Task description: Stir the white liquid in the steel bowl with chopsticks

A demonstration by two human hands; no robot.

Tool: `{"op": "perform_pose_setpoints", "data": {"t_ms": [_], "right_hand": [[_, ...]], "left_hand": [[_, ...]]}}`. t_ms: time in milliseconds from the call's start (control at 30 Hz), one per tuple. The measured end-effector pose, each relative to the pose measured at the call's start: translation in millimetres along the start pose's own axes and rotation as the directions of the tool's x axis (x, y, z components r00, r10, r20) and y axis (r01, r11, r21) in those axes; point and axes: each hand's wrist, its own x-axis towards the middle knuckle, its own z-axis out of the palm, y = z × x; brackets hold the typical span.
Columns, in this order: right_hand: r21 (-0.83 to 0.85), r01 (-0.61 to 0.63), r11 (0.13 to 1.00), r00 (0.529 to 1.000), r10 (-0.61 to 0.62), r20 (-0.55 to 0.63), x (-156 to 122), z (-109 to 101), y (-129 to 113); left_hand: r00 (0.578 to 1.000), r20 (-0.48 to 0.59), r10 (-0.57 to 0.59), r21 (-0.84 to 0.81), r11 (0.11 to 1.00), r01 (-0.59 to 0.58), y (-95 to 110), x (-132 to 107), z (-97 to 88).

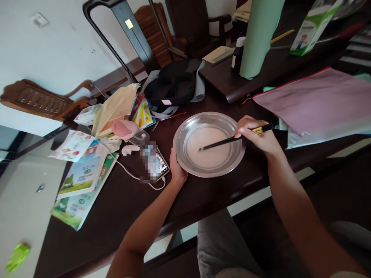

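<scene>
Squarely in front of the seated person, a metal plate (180, 133) rests on the dark wooden table (130, 208), close to its near edge; a shallow pool of pale liquid (214, 156) covers the plate's bottom. The left hand (176, 170) is curled around the plate's near-left rim, thumb lying along the edge, fingers tucked under and out of sight; the right hand (257, 137) hovers over the plate's right rim, fingers closed in a pinch on a pair of dark chopsticks (223, 143), whose tips dip into the liquid near the middle. Just left of the left hand lies a phone (159, 165), screen blurred, with a white cable (127, 172) trailing from it; further left, picture books (81, 181) are stacked and fanned out. Behind the plate sits a black bag (174, 85); to the right, a pink mesh pouch (315, 100) lies flat, with a tall green cylinder (259, 34) and a small dark bottle (238, 54) standing beyond it.
</scene>
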Motion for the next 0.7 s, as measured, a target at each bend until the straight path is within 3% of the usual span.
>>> {"op": "perform_pose_setpoints", "data": {"t_ms": [167, 267, 333, 433, 533, 700], "right_hand": [[0.031, 0.011, 0.999, 0.964, -0.003, -0.265, 0.0, -2.3, 4.2], [0.099, 0.002, 0.995, 0.994, 0.009, -0.108, -0.4, -2.0, 1.3], [0.050, -0.019, 0.999, 1.000, 0.019, -0.001, -0.1, -0.7, -1.0], [-0.017, -0.002, 1.000, 0.994, 0.000, -0.107, 0.2, -0.8, 0.9], [0.040, 0.034, 0.999, 0.973, -0.024, -0.230, -0.1, -2.6, 4.2], [0.027, -0.005, 1.000, 1.000, 0.005, 0.010, 1.2, -0.2, -1.3]], "left_hand": [[1.000, 0.017, -0.007, 0.008, 1.000, 0.007, 0.8, -1.5, 2.6], [1.000, 0.018, -0.006, 0.013, 1.000, 0.006, 1.4, -2.1, 2.6], [1.000, 0.016, -0.006, 0.013, 1.000, 0.006, 1.6, -2.2, 2.1], [1.000, 0.024, -0.011, 0.018, 1.000, 0.010, 1.4, -2.3, 1.4], [1.000, 0.022, -0.015, 0.017, 1.000, 0.015, 1.4, -2.5, 1.5], [1.000, 0.000, -0.006, 0.006, 1.000, 0.006, 0.9, -1.7, 1.3]]}}
